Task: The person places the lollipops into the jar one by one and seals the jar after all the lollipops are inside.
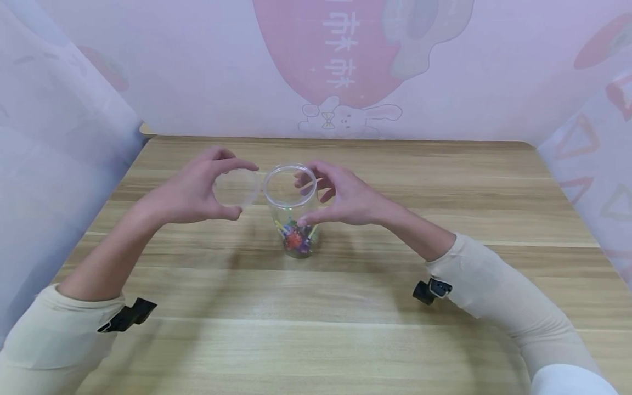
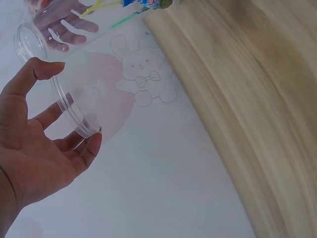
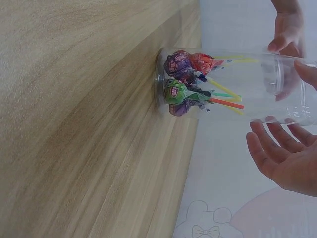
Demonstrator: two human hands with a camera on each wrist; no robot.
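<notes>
We see a clear jar (image 1: pixel 295 208) upright mid-table (image 1: pixel 345 307), open-topped, wrapped lollipops (image 3: pixel 185 82) at its bottom. Right hand (image 1: pixel 340 197) half-curled, fingertips touching its wall. Left hand (image 1: pixel 197 189) pinches clear lid (image 1: pixel 237 187) just beside the rim.

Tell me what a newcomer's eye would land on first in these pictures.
First, the clear plastic jar standing mid-table on the wooden table, with bright wrapped lollipops heaped at its bottom, sticks pointing up. Next, the two hands: the left hand pinches a clear round lid just left of the jar's open mouth, and the right hand touches the jar's side.
</notes>
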